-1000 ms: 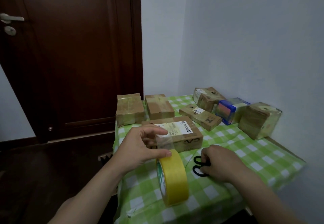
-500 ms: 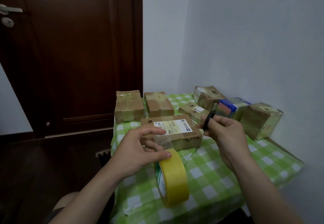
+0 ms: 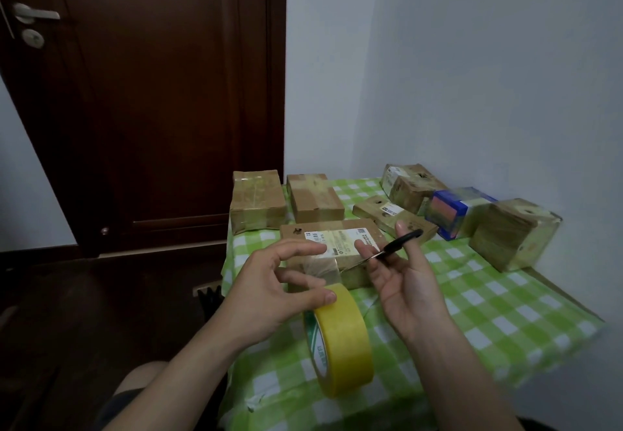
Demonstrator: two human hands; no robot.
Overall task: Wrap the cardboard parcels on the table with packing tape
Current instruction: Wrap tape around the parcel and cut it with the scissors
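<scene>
A flat cardboard parcel (image 3: 350, 233) with a white shipping label lies near the middle of the green checked table (image 3: 505, 316). A strip of clear tape (image 3: 322, 267) runs from its near side down to a yellow tape roll (image 3: 340, 339) standing on edge. My left hand (image 3: 269, 289) holds the roll's top with the thumb, its fingers spread over the strip. My right hand (image 3: 404, 282) grips black-handled scissors (image 3: 396, 245), the blades pointing left at the tape strip.
Several more parcels sit along the back: two brown ones (image 3: 258, 199) (image 3: 315, 199) at the left, taped ones (image 3: 409, 184) (image 3: 512, 233) and a blue box (image 3: 455, 211) by the white wall. A dark wooden door (image 3: 151, 93) stands left of the table.
My right hand picked the scissors up off the table, lifted them and brought them leftward to the stretched tape. My left hand kept hold of the roll.
</scene>
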